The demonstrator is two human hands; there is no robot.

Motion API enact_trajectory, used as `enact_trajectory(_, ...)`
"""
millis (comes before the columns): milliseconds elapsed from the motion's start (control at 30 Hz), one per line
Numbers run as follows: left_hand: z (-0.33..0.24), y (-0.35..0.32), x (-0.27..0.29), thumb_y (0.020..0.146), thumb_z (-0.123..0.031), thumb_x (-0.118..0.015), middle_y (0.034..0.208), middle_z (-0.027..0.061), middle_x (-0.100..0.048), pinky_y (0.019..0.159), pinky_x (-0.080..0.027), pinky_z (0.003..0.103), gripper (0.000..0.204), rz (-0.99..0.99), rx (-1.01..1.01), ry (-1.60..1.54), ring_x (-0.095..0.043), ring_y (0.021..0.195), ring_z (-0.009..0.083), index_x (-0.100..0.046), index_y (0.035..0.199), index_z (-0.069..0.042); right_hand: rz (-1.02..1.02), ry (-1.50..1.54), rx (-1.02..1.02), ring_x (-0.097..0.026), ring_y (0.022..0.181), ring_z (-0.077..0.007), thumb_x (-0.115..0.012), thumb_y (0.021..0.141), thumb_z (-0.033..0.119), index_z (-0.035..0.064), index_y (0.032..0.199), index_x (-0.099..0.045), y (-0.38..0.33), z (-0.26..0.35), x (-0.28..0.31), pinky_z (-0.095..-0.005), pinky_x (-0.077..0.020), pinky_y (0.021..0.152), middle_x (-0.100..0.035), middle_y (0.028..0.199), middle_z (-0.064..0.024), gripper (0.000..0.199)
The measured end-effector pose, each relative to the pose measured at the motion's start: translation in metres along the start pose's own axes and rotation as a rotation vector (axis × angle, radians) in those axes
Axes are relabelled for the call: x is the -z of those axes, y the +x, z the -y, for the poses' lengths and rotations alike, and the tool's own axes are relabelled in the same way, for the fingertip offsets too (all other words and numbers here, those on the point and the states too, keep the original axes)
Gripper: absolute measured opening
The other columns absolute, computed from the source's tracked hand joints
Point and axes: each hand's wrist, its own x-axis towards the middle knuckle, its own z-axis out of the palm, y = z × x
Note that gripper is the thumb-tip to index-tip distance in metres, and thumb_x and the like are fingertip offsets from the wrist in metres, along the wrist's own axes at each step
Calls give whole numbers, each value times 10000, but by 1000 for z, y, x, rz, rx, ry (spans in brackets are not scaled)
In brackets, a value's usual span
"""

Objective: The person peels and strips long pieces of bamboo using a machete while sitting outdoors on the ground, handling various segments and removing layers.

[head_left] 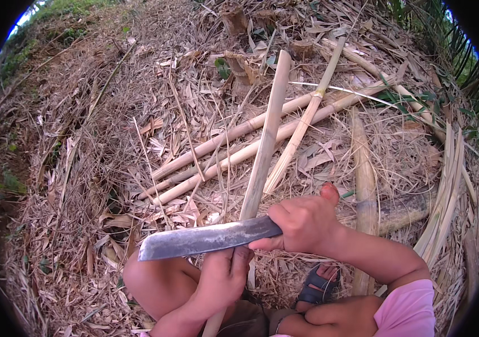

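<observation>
My right hand [307,222] grips a machete [206,238] by its handle, which the fingers mostly hide. The broad dark blade points left and lies across a split bamboo pole [267,135], just above my left hand. My left hand [224,276] is closed round the lower part of that pole, fingers partly under the blade's edge. The pale, smooth pole slants up and away from me, and a short end of it shows below the hand. Whether the blade touches the wood I cannot tell.
Several bamboo poles [228,160] lie crosswise ahead, with a frayed split piece [301,129] over them. Right of me are a thick bamboo length [366,196], a log [402,212] and a bundle of long strips [447,196]. Cut stumps [241,67] stand beyond, amid dry leaf litter.
</observation>
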Motion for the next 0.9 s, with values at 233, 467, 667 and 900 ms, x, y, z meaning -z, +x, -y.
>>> enact_trajectory(233,-6,4,-3,1060,-207,-434,678,-23,-515,463,-358,222,267,-63,-59,121,-440,522,44,-582,958,-9,-20,-116,60,-604,452,-271,-550,847,704,58,626,-561,-9,-32,-2,-373,-502,455,-577,534,-91,682)
enact_trajectory(467,-34,-20,22,1065,-261,-417,676,1,-447,436,-344,215,270,148,275,-452,-394,480,63,-531,1090,-17,-47,33,-851,-561,539,-291,-392,1019,530,-40,673,-592,-20,-158,26,-414,-439,564,-563,565,-188,696)
enact_trajectory(667,-23,16,20,1066,-291,-407,695,52,-519,459,-409,242,304,201,284,-589,-470,483,122,-495,1172,-21,-200,481,-620,-547,500,-205,-440,1012,516,1,704,-603,-31,-88,-8,-365,-437,553,-539,539,-118,622)
enact_trajectory(900,-15,19,14,1078,-368,-318,624,36,-474,431,-420,254,395,204,252,-579,-487,456,138,-530,1035,-38,-124,-23,10,-563,429,-196,-604,832,668,131,626,-552,-8,-3,-3,-334,-440,448,-527,513,-15,577)
